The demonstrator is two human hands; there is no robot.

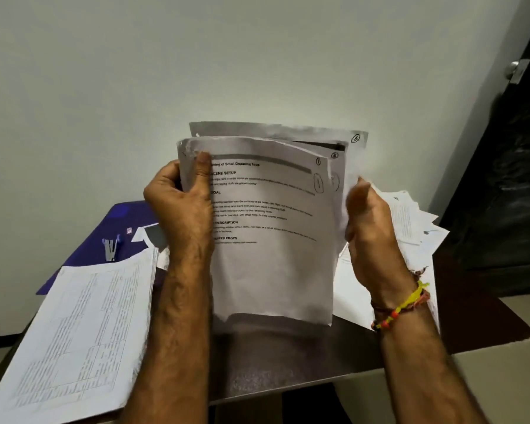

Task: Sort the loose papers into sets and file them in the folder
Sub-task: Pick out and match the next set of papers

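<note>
A bundle of printed sheets (272, 228) stands upright in front of me above the dark table (288, 356). My left hand (181, 206) grips its upper left edge, thumb across the front page. My right hand (370, 221) holds the right edge, fingers curled behind the sheets; the back pages fan out there, with circled numbers in their top corners. A blue folder (104, 234) lies open at the back left of the table, with a metal fastener (110, 247) on it. A stack of printed pages (74, 332) lies at the front left, partly over the folder.
More loose papers (410, 228) lie spread at the back right of the table, partly hidden by my right hand. A pale wall rises behind the table. A dark door with a round knob (516, 68) stands at the right.
</note>
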